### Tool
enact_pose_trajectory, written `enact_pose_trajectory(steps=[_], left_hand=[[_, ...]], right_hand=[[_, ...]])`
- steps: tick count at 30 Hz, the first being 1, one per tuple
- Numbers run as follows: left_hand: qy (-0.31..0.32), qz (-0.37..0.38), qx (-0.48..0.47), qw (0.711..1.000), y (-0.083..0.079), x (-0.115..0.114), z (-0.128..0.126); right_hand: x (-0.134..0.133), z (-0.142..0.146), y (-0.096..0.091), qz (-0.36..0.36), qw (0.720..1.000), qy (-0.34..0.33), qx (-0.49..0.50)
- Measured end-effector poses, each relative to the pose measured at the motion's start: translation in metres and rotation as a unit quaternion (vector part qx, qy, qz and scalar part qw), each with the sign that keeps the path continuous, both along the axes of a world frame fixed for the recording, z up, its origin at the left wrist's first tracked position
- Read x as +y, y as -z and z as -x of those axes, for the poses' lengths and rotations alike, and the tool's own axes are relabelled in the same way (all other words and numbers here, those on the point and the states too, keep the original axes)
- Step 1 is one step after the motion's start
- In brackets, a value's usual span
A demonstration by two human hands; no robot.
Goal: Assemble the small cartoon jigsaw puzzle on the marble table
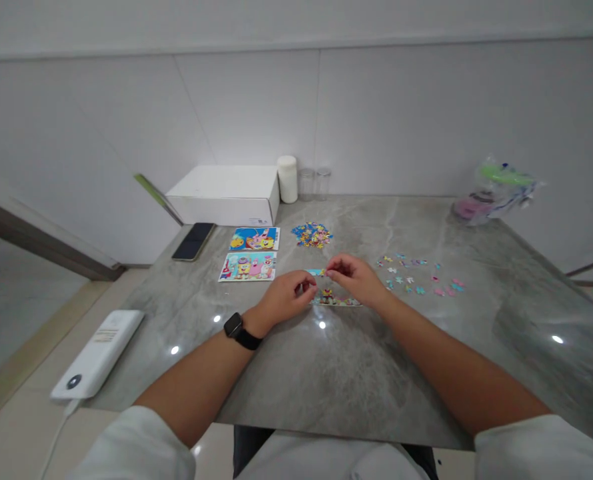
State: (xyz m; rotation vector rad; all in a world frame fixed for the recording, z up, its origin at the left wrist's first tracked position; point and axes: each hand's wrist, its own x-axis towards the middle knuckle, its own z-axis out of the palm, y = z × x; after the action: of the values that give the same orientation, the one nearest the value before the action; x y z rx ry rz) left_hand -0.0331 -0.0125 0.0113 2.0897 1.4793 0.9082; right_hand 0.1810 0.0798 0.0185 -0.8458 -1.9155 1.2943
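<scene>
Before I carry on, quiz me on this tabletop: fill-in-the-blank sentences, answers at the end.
Scattered puzzle pieces lie to the ____ of the right hand.
The smartwatch is on the ____ wrist.
Beside the phone lie ____ picture cards.
A white canister stands between the clear jars and a white ____.
Missing words: right; left; two; box.

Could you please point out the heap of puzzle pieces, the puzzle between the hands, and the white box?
Heap of puzzle pieces (312,235): head view, middle of the heap.
Puzzle (328,299): head view, its lower part.
White box (222,205): head view, upper part of its front side.
</scene>
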Motion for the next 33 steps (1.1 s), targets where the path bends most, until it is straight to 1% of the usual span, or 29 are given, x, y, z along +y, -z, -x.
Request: enact_pose_trajectory(steps=[2, 4, 10, 14, 18, 22, 27, 33], left_hand=[[-0.012, 0.006, -0.009, 1.000, 0.001, 0.000, 0.000], [-0.020, 0.006, -0.019, 1.000, 0.002, 0.000, 0.000], [-0.019, 0.025, -0.076, 0.997, 0.006, 0.003, -0.001], [-0.014, 0.049, -0.114, 0.992, 0.005, 0.004, -0.002], [-0.018, 0.065, -0.140, 0.988, 0.001, 0.003, -0.004], [-0.026, 0.078, -0.139, 0.987, -0.001, 0.002, -0.004], [-0.032, 0.076, -0.124, 0.989, 0.001, 0.003, -0.004], [-0.013, 0.065, -0.107, 0.992, 0.004, 0.003, -0.004]], right_hand=[[-0.010, 0.008, 0.009, 0.010, 1.000, 0.001, 0.018], [-0.017, 0.009, 0.013, 0.007, 1.000, 0.006, 0.020], [-0.023, 0.005, 0.011, -0.025, 1.000, 0.017, -0.005], [-0.023, 0.007, 0.014, -0.015, 1.000, 0.024, 0.009], [-0.024, 0.010, 0.018, 0.008, 1.000, 0.020, 0.022], [-0.024, 0.010, 0.019, 0.021, 0.999, 0.000, 0.027], [-0.024, 0.009, 0.016, -0.010, 1.000, 0.003, 0.009], [-0.025, 0.009, 0.014, -0.040, 0.999, 0.003, -0.021]])
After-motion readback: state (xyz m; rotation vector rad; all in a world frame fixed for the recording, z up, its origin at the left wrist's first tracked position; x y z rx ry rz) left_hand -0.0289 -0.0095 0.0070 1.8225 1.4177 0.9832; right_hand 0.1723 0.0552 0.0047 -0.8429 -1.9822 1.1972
